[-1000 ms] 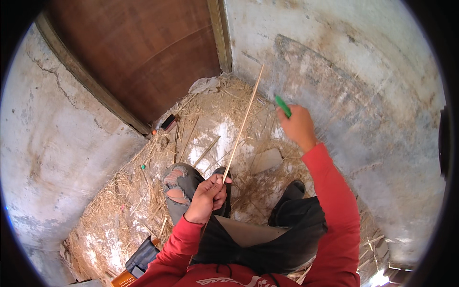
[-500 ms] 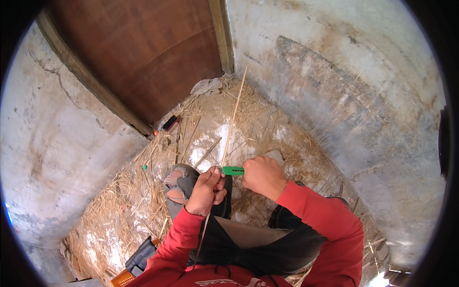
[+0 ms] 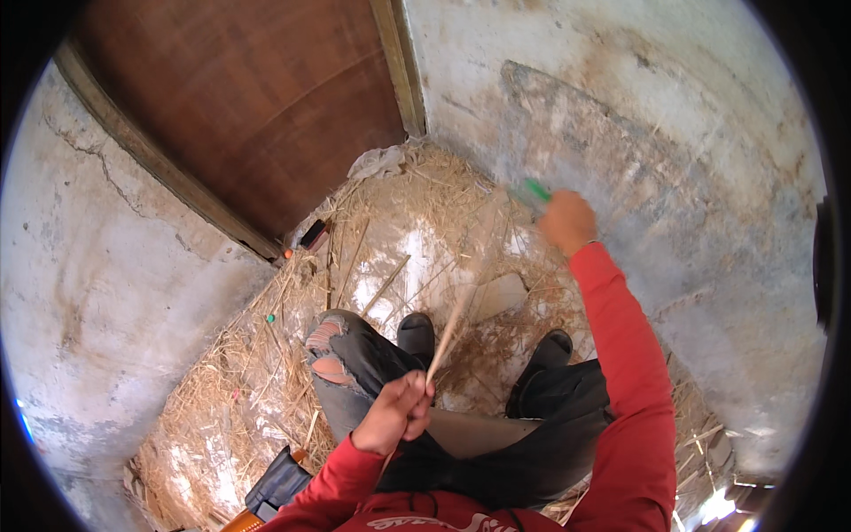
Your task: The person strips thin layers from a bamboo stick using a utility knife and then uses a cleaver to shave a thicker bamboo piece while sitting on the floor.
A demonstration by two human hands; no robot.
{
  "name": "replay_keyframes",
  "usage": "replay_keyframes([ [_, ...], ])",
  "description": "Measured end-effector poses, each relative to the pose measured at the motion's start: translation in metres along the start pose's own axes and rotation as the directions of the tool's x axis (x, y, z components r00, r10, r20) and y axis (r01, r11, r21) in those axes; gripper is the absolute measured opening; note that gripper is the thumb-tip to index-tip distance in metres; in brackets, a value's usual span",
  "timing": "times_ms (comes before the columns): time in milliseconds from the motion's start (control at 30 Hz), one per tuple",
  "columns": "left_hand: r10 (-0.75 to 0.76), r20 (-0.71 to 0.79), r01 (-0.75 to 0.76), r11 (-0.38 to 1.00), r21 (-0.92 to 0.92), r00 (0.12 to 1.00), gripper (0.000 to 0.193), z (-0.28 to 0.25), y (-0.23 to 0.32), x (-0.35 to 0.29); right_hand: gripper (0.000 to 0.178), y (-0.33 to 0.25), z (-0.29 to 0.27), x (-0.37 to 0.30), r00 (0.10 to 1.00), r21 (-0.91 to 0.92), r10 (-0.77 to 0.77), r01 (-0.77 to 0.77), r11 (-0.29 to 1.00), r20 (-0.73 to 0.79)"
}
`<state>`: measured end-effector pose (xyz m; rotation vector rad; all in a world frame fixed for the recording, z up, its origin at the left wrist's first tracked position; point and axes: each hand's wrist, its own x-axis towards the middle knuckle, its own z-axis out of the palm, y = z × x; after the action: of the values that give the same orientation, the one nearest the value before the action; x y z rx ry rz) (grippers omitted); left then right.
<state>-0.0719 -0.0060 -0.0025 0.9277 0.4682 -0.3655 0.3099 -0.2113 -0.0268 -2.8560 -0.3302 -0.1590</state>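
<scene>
Pinched between the fingers of my left hand [image 3: 398,413] is a long, thin, pale strip that looks like bamboo [image 3: 449,332]. It slants up and away over the floor, its far part smeared by motion, and its near end passes under my hand toward my lap. My right hand [image 3: 568,222] is stretched out far to the right, closed round a green utility knife [image 3: 536,189]. The knife is blurred, its front end pointing up and left near the strip's far end; I cannot tell whether the two touch.
Straw and shavings [image 3: 235,381] litter the floor. A brown door [image 3: 257,106] stands at the back left, between stained walls [image 3: 638,151]. A small black object [image 3: 313,234] lies by its frame. My shoes [image 3: 415,337] are below; a black pouch [image 3: 279,479] is at lower left.
My right hand has swept the knife from beside my left hand far up and to the right. My left hand has moved slightly down and nearer to me, and the strip has tilted rightward.
</scene>
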Motion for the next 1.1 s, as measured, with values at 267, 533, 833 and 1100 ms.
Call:
replay_keyframes([
  [267,0.108,-0.141,-0.096,0.992,0.084,0.984,0.024,-0.024,0.003,-0.019,0.030,0.064,-0.009,0.025,0.983,0.150,0.179,-0.184,0.971,0.046],
  [533,0.248,-0.074,-0.229,0.952,0.203,0.966,0.022,-0.011,0.014,0.012,0.036,-0.051,-0.041,-0.045,0.950,0.834,-0.242,-0.033,0.550,0.197],
  [833,0.316,-0.008,-0.293,0.890,0.350,0.949,0.032,0.015,0.007,0.021,0.036,-0.088,-0.047,-0.082,0.915,0.934,-0.386,0.029,0.357,0.119],
  [1100,0.392,0.032,-0.382,0.869,0.314,0.919,0.039,0.008,-0.004,0.020,0.037,-0.062,-0.059,-0.074,0.937,0.793,-0.345,0.172,0.585,0.052],
])
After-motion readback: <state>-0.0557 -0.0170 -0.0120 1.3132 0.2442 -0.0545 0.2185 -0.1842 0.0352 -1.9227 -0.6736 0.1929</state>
